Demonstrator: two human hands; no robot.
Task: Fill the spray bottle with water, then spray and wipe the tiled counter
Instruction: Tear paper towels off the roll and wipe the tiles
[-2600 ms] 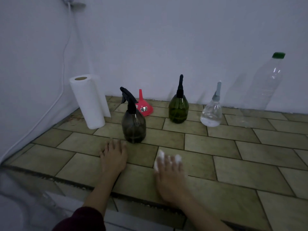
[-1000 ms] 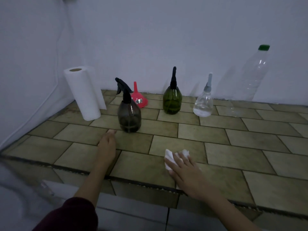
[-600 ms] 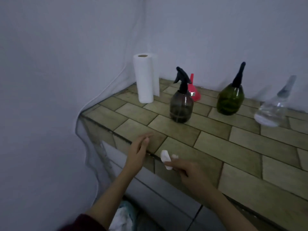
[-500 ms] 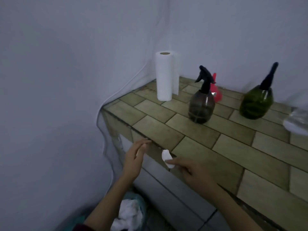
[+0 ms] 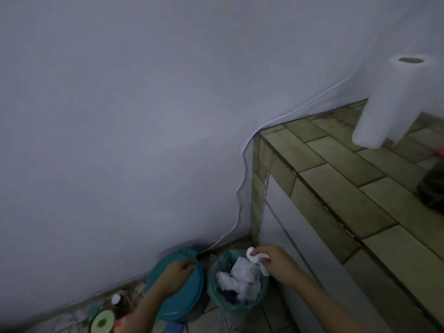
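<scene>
My right hand (image 5: pixel 276 263) pinches a crumpled white paper towel (image 5: pixel 252 253) over the rim of a teal trash bin (image 5: pixel 213 294) on the floor. The bin holds several crumpled white towels. My left hand (image 5: pixel 174 276) grips the edge of the bin's teal lid (image 5: pixel 189 299), holding it swung to the left. The tiled counter (image 5: pixel 341 169) fills the right side. The dark spray bottle (image 5: pixel 432 188) shows only partly at the right edge, and a paper towel roll (image 5: pixel 394 102) stands at the back.
A white cable (image 5: pixel 242 174) runs down the wall past the counter's corner to the floor. Small items lie on the floor at bottom left, among them a green round lid (image 5: pixel 103 323). A sliver of the red funnel (image 5: pixel 439 152) shows behind the roll.
The view swung left and down from the counter to the floor. My right hand carried the paper towel off the counter edge to the bin; my left hand dropped to the bin's lid.
</scene>
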